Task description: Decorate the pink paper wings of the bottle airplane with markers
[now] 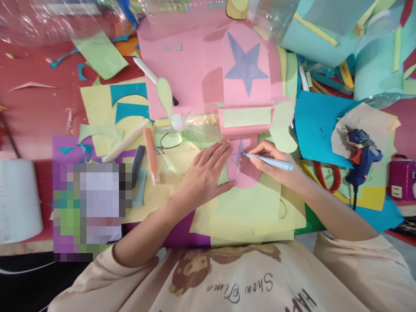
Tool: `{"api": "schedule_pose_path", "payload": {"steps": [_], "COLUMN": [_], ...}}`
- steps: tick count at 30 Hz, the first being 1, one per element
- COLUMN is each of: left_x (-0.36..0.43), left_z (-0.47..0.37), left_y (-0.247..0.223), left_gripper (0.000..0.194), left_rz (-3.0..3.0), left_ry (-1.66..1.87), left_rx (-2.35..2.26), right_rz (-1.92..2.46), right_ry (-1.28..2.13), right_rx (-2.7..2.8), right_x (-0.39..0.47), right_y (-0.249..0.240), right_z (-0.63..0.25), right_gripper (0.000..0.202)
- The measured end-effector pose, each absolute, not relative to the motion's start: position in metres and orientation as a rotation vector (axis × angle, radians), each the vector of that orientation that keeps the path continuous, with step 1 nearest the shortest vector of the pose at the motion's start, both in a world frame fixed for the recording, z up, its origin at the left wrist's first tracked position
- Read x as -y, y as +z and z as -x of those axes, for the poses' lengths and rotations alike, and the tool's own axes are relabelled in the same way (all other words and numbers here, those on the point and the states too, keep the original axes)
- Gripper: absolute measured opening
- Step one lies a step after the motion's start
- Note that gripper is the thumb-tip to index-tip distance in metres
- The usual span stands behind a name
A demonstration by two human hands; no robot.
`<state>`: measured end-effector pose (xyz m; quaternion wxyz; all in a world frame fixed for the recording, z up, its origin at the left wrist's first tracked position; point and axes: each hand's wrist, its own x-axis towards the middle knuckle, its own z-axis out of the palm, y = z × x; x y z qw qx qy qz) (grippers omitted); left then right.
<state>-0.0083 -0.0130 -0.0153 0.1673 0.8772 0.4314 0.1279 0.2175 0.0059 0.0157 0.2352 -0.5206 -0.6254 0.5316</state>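
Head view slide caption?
Right hand holds a blue marker at a partly colored star; left hand rests on the pink paper.

I've got a light-blue pen (269,162) on my feed now, pink paper (244,180) partly shaded purple, one all-purple star (246,65), vivid blue sheet (316,130), dark-blue glue gun (362,167)!

Pen (271,161) over nearer star (239,157); bottle (199,124) behind, left; scissors (336,177) right of pen, glue gun (361,165) farther right.

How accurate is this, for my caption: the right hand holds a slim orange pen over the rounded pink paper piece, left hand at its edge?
The colour is wrong: the head view shows the right hand holding a slim light-blue pen, not an orange one.
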Motion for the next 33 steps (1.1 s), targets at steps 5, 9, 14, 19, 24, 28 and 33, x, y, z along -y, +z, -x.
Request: {"api": "schedule_pose_path", "payload": {"steps": [5, 9, 14, 19, 24, 28, 33], "left_x": [0.013, 0.013, 0.0127, 0.0123, 0.0125, 0.0128, 0.0127], "left_z": [0.0082, 0.0084, 0.0083, 0.0084, 0.009, 0.0084, 0.0083], "left_y": [-0.0149, -0.0156, -0.0163, -0.0164, -0.0166, -0.0158, -0.017], "left_gripper": [0.071, 0.071, 0.073, 0.071, 0.072, 0.071, 0.071], "left_rz": [-2.526, -2.501, -2.523, -2.552, -2.568, -2.57, -2.579], "left_ry": [0.366, 0.367, 0.381, 0.384, 0.382, 0.364, 0.362], "left_rx": [-1.227, -1.229, -1.225, -1.224, -1.225, -1.23, -1.231], "right_rz": [1.442, 1.42, 1.4, 1.408, 1.395, 1.414, 1.378], "right_ry": [1.485, 1.544, 1.626, 1.577, 1.49, 1.536, 1.576], "right_rx": [1.746, 1.814, 1.9, 1.766, 1.714, 1.744, 1.872], "right_x": [-0.0052, -0.0074, -0.0098, -0.0066, -0.0054, -0.0058, -0.008], "right_y": [0.0098, 0.0121, 0.0185, 0.016, 0.0135, 0.0126, 0.0132], "right_z": [-0.2201, -0.221, -0.2207, -0.2213, -0.2188, -0.2199, -0.2223], "right_gripper": [0.016, 0.016, 0.016, 0.018, 0.017, 0.019, 0.019]}}
